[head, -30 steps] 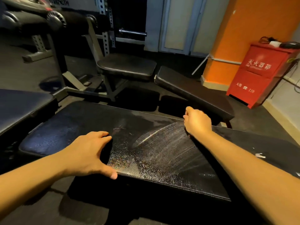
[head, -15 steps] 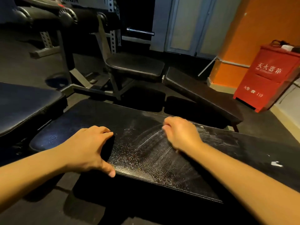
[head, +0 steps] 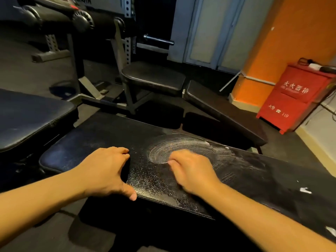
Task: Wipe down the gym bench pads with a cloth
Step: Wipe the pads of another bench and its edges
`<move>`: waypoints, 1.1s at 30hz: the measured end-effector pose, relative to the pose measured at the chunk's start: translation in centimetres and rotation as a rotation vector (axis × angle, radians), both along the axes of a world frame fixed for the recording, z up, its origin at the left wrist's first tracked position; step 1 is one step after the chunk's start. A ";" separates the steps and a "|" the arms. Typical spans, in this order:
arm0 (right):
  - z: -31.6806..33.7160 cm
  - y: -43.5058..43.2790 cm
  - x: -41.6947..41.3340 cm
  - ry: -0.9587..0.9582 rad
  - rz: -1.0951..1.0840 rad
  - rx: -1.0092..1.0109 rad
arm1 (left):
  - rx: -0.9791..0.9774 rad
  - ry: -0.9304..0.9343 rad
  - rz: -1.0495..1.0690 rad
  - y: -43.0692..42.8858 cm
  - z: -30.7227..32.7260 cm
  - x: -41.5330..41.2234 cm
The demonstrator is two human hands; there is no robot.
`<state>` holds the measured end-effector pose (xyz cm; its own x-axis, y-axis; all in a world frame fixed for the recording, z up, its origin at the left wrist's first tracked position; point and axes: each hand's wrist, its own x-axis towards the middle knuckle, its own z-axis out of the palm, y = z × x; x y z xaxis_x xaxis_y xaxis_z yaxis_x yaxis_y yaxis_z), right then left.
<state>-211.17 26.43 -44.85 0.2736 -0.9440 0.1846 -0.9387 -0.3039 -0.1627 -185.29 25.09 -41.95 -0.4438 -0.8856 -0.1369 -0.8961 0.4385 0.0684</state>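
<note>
black bench pad: left hand flat, fingers apart, thumb over edge; right hand fingers curled, grip unclear.

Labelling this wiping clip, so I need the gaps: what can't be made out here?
Head view only.
The cloth: not visible; the curled, motion-blurred right hand may cover it.
The bench pad, right end: cut off by the frame edge.
Small print on the red cabinet: too small.
</note>
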 end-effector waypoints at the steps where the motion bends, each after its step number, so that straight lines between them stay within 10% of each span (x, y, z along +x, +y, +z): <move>1: 0.2 -0.5 -2.9 0.048 -0.115 -0.022 | 0.000 0.002 -0.002 0.1 0.1 0.0; 7: 0.7 -6.7 -8.1 0.162 -0.574 -0.092 | -0.035 -0.036 -0.024 -0.4 -0.7 0.2; 15: 0.1 -6.8 10.0 -0.078 -0.133 -0.018 | 0.018 -0.034 0.022 0.1 0.0 0.3; 26: 0.4 2.8 -16.0 0.170 -0.865 -0.080 | 0.005 -0.088 -0.135 1.6 1.3 -2.8; 33: 0.2 3.4 4.5 -0.039 -0.363 0.005 | 0.137 0.055 -0.096 1.2 1.4 -2.0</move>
<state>-206.71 29.78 -44.67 -0.0869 -0.9792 0.1836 -0.9784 0.0492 -0.2009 -187.32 26.26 -40.52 -0.5355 -0.8135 -0.2268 -0.8439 0.5049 0.1814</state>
